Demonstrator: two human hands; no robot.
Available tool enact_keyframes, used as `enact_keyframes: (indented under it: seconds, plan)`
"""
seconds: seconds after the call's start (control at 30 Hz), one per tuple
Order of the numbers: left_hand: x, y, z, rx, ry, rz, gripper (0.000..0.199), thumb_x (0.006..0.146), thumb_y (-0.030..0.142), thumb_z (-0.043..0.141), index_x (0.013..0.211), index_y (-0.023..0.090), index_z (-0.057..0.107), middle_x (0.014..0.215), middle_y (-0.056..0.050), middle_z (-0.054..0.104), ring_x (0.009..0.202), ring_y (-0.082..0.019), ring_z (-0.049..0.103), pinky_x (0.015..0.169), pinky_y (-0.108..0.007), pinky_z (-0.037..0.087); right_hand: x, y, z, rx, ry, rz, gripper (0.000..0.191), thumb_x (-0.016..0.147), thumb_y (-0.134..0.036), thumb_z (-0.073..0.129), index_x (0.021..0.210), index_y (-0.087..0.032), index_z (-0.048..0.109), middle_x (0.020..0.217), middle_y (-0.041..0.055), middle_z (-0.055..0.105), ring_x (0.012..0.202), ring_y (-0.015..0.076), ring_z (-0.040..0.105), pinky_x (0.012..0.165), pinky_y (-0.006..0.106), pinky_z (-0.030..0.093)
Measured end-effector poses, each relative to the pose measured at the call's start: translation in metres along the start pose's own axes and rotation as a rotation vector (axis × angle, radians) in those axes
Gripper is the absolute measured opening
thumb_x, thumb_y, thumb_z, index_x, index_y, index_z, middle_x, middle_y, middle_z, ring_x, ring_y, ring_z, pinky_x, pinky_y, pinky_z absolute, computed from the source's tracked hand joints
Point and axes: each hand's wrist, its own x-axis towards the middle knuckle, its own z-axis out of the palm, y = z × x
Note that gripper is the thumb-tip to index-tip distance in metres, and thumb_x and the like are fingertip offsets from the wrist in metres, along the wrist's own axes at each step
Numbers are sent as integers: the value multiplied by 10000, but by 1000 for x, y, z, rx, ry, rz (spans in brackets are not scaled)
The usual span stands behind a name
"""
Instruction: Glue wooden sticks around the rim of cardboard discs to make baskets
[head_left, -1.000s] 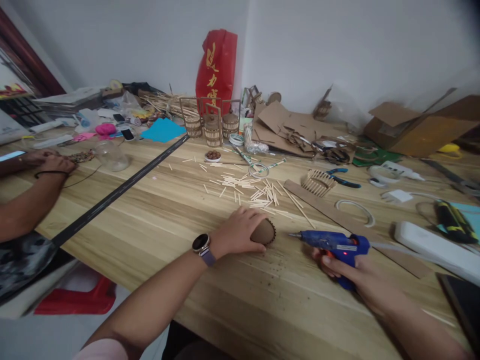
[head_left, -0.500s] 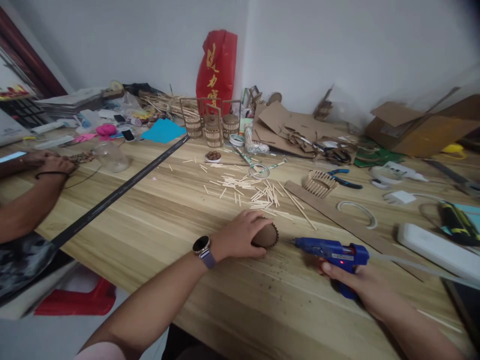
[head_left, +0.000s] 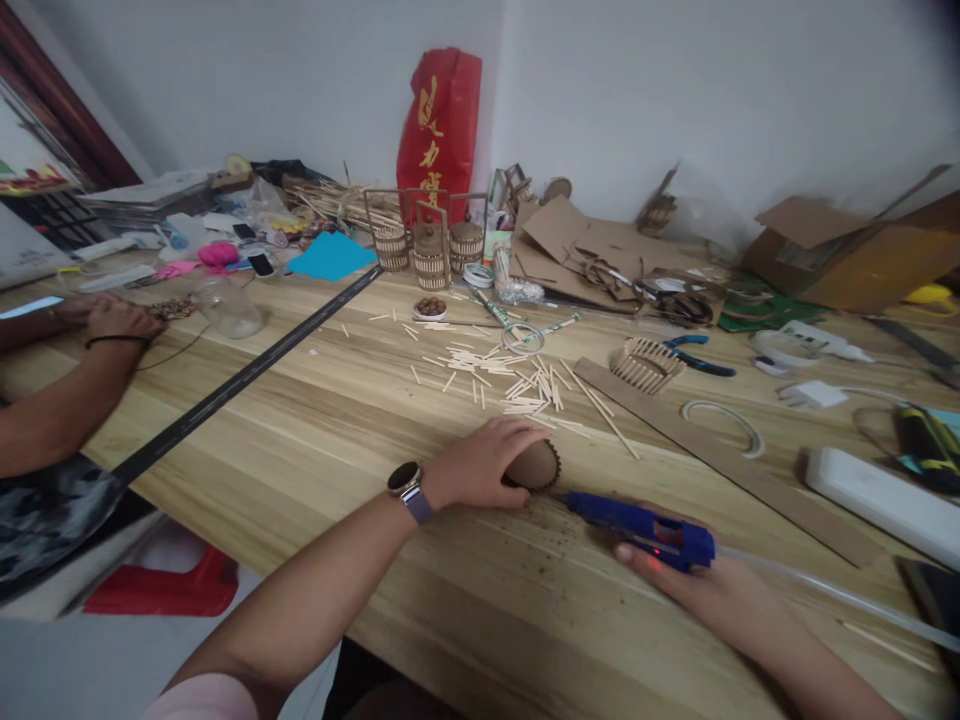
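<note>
A round brown cardboard piece (head_left: 535,465) with a ridged dark edge lies on the wooden table (head_left: 300,440). My left hand (head_left: 491,465) grips its left side, thumb at the front and fingers over the back. My right hand (head_left: 679,580) is wrapped round a blue glue gun (head_left: 637,525), whose tip points left at the near edge of the round piece. Whether tip and piece touch is too small to tell. Short pale sticks (head_left: 536,385) lie scattered behind the piece.
Behind stand small stick baskets (head_left: 431,268) and a bowl of brown beads (head_left: 430,309). A cardboard strip (head_left: 675,430), a slatted piece (head_left: 646,364), pliers (head_left: 701,360) and a white power strip (head_left: 877,500) lie right. Another person's hands (head_left: 124,318) are at far left.
My right hand has moved the glue gun left and slightly down, bringing its tip to the round piece's near edge. My left hand stays on the piece. The view has shifted slightly.
</note>
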Motion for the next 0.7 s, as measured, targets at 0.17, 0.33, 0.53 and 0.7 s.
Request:
enact_keyframes:
  seconds: [0.17, 0.33, 0.53, 0.7]
  plan:
    - [0, 0, -1, -41, 48, -15, 731, 690, 256, 757, 1350, 204, 448, 1401, -124, 441, 1330, -274, 375, 1131, -422, 319, 4, -20, -8, -8, -86, -125, 299, 780, -504, 568, 754, -232, 689, 738, 41, 742, 685, 235, 706, 641, 311, 590]
    - [1, -1, 2, 43, 76, -67, 709, 714, 414, 766, 1332, 227, 475, 1389, -114, 463, 1290, -290, 393, 1108, -458, 328, 4, -20, -8, -17, -2, -60, 320, 741, -534, 590, 800, -238, 698, 785, 53, 754, 740, 267, 711, 655, 335, 595]
    - [2, -4, 2, 118, 36, -72, 859, 664, 585, 765, 1372, 232, 431, 1449, -118, 424, 1301, -317, 370, 1099, -465, 311, 4, -21, -7, 12, -114, -124, 276, 817, -481, 547, 774, -239, 673, 735, 37, 715, 682, 220, 683, 638, 304, 573]
    - [1, -4, -3, 86, 22, -51, 872, 657, 492, 805, 1383, 233, 397, 1445, -102, 434, 1310, -299, 365, 1109, -438, 291, 5, -22, -7, 8, -152, -157, 246, 848, -456, 543, 801, -240, 650, 732, 21, 687, 667, 192, 657, 621, 293, 553]
